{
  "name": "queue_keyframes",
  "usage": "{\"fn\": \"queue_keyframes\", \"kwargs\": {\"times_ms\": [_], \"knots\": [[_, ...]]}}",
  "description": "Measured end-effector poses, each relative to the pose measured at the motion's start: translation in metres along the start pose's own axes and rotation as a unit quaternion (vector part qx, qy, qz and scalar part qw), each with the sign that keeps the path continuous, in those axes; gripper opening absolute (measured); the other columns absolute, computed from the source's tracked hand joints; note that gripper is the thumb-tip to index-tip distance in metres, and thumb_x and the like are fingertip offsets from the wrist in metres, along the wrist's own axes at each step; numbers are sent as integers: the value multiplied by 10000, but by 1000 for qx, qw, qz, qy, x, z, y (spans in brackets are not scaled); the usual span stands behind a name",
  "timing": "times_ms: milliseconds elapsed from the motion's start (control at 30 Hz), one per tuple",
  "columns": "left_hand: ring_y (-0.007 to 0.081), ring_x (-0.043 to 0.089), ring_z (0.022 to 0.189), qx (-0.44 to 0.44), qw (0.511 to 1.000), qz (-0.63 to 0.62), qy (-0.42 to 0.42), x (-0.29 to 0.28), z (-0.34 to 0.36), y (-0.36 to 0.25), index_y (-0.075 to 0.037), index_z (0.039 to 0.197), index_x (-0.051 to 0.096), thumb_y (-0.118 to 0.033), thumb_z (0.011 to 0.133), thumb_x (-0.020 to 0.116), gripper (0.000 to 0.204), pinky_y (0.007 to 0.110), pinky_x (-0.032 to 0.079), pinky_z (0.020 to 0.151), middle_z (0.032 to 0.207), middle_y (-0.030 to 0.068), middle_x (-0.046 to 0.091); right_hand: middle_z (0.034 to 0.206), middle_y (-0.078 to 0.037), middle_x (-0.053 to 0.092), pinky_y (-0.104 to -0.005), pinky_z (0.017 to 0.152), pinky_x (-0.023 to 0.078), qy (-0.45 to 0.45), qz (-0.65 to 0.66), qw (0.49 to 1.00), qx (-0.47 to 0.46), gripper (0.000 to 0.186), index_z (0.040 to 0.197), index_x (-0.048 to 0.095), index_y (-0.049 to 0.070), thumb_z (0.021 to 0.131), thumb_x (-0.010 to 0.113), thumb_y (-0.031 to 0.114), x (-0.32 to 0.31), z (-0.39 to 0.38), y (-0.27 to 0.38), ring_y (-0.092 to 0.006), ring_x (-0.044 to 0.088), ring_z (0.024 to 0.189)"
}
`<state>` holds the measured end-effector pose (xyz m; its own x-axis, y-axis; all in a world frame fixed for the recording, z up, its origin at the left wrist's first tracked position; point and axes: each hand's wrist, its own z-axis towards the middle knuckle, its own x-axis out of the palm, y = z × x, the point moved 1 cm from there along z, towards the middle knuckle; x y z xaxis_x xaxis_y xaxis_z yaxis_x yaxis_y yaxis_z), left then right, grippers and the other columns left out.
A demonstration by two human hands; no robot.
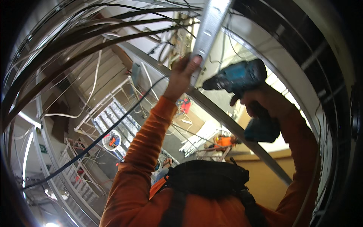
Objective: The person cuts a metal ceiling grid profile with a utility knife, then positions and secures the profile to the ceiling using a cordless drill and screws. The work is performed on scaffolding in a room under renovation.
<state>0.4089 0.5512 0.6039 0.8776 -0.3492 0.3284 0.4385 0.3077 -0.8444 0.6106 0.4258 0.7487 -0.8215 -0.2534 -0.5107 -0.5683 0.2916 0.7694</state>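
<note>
My left hand [182, 77] is closed round the lower end of a galvanized metal stud [210, 28], thumb on its face. That piece slants up from a long metal channel [227, 123] which runs down to the right. In my right hand [261, 100] is a teal and black cordless drill [236, 75], gripped by its handle, with the battery below. The drill's tip points left at the joint between stud and channel, close to my left hand. Whether the tip touches the metal I cannot tell.
Thick dark cables [75, 41] hang across the upper left, and a single cable [102, 140] crosses left of my arm. Far below stand a scaffold platform [130, 117], a bucket with tools [112, 140], white lengths [196, 140] and a person in orange [224, 141]. A black bag [208, 178] sits at my chest.
</note>
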Motion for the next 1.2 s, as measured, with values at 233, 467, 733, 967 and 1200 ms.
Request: {"fn": "queue_keyframes", "kwargs": {"times_ms": [233,467,733,967,1200], "knots": [[113,597,933,-60,996,-50,37,-20,4,6,48,1219,641,-519,958,646,625,279,471,874,1033,47,684,914,-105,723,-269,443,455,45,30,999,10,280,1000,681,-38,786,630,137,-5,12,-6,-112,551,480],[143,598,1039,-56,998,-12,33,-26,0,17,70,1302,591,-440,953,689,625,292,452,952,1147,90,677,943,-118,722,-275,430,453,51,2,998,40,277,988,675,-41,771,609,116,-3,12,10,-120,558,478],[141,572,1136,-56,997,-34,32,-24,-13,28,53,1375,545,-357,978,673,585,283,414,1023,1226,84,651,866,-82,714,-267,430,443,43,-12,999,26,235,947,697,-23,778,615,118,-12,12,4,-104,551,476],[137,558,1091,-86,994,-15,63,-28,-5,33,36,1349,565,-419,1008,601,570,301,420,995,1185,59,646,883,-80,713,-265,438,446,59,50,997,17,250,984,683,-19,779,617,108,-11,11,7,-109,556,486],[135,594,959,-22,997,77,-2,-21,-20,20,39,1268,609,-368,987,648,496,273,475,879,1084,71,671,916,-86,720,-270,439,452,60,31,997,23,257,991,676,-23,788,605,117,-6,5,18,-115,559,487]]}}
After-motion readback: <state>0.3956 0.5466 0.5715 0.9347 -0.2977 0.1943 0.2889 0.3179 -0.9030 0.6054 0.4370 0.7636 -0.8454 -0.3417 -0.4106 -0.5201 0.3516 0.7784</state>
